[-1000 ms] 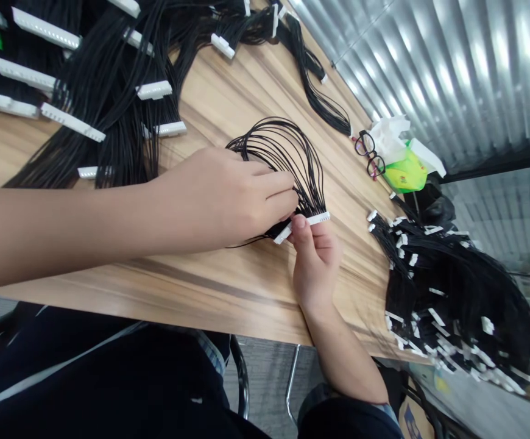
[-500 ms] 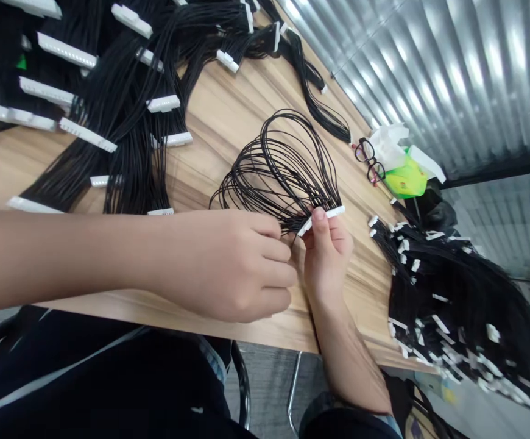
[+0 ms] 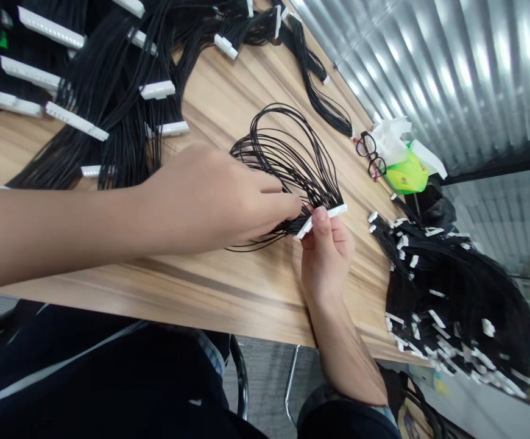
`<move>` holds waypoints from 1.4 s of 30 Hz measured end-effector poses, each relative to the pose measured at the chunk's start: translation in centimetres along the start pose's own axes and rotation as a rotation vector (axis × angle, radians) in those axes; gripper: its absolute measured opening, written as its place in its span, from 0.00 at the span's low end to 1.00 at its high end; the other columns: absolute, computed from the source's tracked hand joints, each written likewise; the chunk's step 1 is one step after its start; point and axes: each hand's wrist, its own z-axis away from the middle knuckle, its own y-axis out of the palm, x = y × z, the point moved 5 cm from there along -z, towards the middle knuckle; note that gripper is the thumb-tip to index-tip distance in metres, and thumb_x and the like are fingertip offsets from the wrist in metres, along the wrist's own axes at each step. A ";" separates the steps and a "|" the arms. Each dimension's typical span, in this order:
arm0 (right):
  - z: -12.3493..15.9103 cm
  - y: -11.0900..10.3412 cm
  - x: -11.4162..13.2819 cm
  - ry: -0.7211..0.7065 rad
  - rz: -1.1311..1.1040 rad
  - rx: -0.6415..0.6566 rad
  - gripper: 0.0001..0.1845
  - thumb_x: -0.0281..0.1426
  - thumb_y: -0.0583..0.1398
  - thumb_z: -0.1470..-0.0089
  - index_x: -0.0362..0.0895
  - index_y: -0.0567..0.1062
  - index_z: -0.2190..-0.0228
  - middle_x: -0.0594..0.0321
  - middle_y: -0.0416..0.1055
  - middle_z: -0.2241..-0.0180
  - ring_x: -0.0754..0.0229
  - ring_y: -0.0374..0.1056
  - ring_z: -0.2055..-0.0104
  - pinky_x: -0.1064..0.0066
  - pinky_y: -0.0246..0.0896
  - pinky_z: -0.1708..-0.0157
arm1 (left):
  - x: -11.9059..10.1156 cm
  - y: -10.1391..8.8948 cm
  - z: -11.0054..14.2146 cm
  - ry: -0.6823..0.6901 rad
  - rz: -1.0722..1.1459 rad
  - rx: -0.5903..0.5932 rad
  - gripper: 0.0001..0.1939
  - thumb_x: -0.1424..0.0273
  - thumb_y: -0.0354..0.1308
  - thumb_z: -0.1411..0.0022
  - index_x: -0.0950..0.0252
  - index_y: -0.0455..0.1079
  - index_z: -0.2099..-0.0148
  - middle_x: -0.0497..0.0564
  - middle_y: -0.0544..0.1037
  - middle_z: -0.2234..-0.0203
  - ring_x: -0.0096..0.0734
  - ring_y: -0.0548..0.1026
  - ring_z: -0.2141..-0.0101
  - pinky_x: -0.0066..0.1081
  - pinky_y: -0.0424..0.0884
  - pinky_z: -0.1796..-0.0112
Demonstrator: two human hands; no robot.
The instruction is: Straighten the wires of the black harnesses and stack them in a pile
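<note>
Pinching a white connector point(image 3: 322, 221), the closed right hand point(image 3: 326, 256) holds its long axis slanting up-right, with black wires point(image 3: 292, 160) looping away from it up-left. The curled left hand point(image 3: 214, 198) touches the wires; whether it grips them cannot be told.

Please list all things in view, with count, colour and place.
Wood-grain table: one, light brown, under everything.
Black-wire harnesses with white connectors: many, black and white, upper left.
Harness heap: one, black and white, right.
Looped wire harness: one, black, centre.
White plastic connector: one, white, on that harness.
Dark-framed eyeglasses: one pair, black, far table edge.
Green packet: one, green, beside eyeglasses.
Corrugated metal sheet: one, silver, upper right.
Left hand: one, on the wires.
Right hand: one, pinching the connector.
</note>
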 end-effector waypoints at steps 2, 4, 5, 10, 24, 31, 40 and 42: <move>0.3 0.0 0.2 0.008 0.009 -0.010 0.15 0.47 0.70 0.47 0.48 0.83 0.68 0.67 0.79 0.72 0.64 0.72 0.70 0.70 0.72 0.67 | 0.2 -0.1 -0.2 0.025 -0.063 0.004 0.15 0.73 0.49 0.27 0.57 0.78 0.57 0.42 0.79 0.73 0.23 0.69 0.78 0.28 0.46 0.75; 0.5 0.1 0.2 0.021 0.018 -0.008 0.16 0.48 0.69 0.48 0.48 0.82 0.68 0.67 0.79 0.72 0.63 0.72 0.70 0.69 0.72 0.67 | 0.3 0.0 -0.2 0.028 -0.078 0.031 0.19 0.76 0.48 0.29 0.56 0.80 0.56 0.42 0.79 0.73 0.22 0.69 0.78 0.27 0.46 0.73; 0.6 0.2 0.2 0.031 0.014 -0.003 0.17 0.48 0.69 0.48 0.48 0.82 0.68 0.67 0.79 0.72 0.63 0.72 0.70 0.69 0.72 0.67 | 0.3 0.0 -0.2 0.030 -0.078 0.031 0.20 0.77 0.47 0.29 0.55 0.80 0.54 0.42 0.79 0.73 0.21 0.69 0.78 0.26 0.46 0.72; 0.9 0.6 -0.1 0.070 -0.023 0.057 0.17 0.49 0.69 0.47 0.48 0.82 0.66 0.67 0.78 0.73 0.63 0.72 0.72 0.68 0.72 0.68 | -0.4 -0.4 -0.1 0.120 -0.144 -0.086 0.23 0.80 0.45 0.30 0.57 0.80 0.51 0.42 0.78 0.74 0.20 0.70 0.77 0.22 0.44 0.70; 1.6 0.9 0.3 -0.103 0.308 0.104 0.17 0.46 0.64 0.39 0.46 0.80 0.70 0.67 0.75 0.76 0.65 0.66 0.73 0.72 0.63 0.73 | -0.7 1.4 -0.2 0.104 -0.185 0.090 0.16 0.73 0.43 0.26 0.66 0.72 0.60 0.50 0.78 0.67 0.35 0.77 0.67 0.32 0.63 0.72; 0.2 0.1 -0.3 0.051 0.004 0.037 0.12 0.44 0.69 0.44 0.49 0.82 0.69 0.69 0.75 0.75 0.66 0.66 0.75 0.71 0.67 0.69 | -3.5 -0.5 0.6 0.240 0.104 -0.215 0.18 0.71 0.46 0.24 0.60 0.73 0.65 0.46 0.74 0.71 0.31 0.71 0.68 0.38 0.69 0.62; 0.6 0.2 0.0 0.009 0.073 0.002 0.19 0.52 0.70 0.48 0.49 0.82 0.68 0.65 0.78 0.71 0.61 0.73 0.68 0.67 0.72 0.66 | -4.8 0.2 1.9 0.371 0.432 0.038 0.15 0.62 0.51 0.23 0.61 0.70 0.64 0.42 0.76 0.71 0.27 0.63 0.77 0.35 0.56 0.75; 0.7 0.2 0.1 0.022 0.070 0.023 0.19 0.52 0.69 0.47 0.49 0.82 0.68 0.66 0.77 0.73 0.61 0.73 0.69 0.67 0.73 0.66 | -3.7 0.1 1.3 0.258 0.346 0.062 0.17 0.62 0.46 0.21 0.61 0.70 0.61 0.43 0.79 0.69 0.25 0.67 0.77 0.34 0.57 0.74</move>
